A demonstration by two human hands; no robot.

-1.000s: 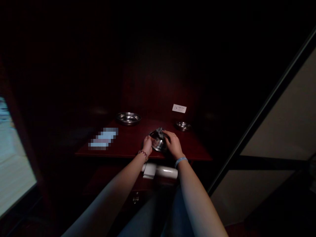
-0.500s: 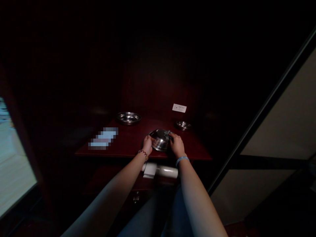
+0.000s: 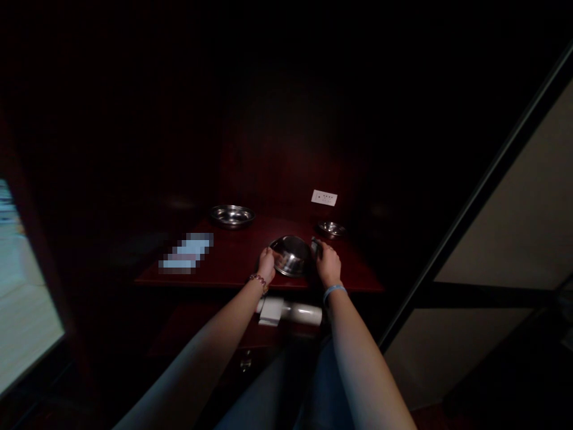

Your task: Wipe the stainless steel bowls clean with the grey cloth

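A shiny metal bowl (image 3: 290, 258) is near the front of the dark red desktop (image 3: 224, 263), its rounded outside toward me. My left hand (image 3: 267, 265) grips the bowl's left rim, fingers closed. My right hand (image 3: 329, 263) is just right of the bowl, closed on a small grey cloth (image 3: 316, 246). Much of the cloth is hidden by the fingers. A small gap shows between this hand and the bowl.
A wide metal dish (image 3: 231, 216) stands back left, a smaller metal dish (image 3: 331, 229) back right under a white socket panel (image 3: 324, 197). A blurred-out pale item (image 3: 187, 254) lies front left. Beneath the desktop's front edge is a white cylinder (image 3: 304, 313).
My right hand has moved off the bowl's surface to the right, taking the grey cloth with it. My left hand keeps its hold on the bowl's rim.
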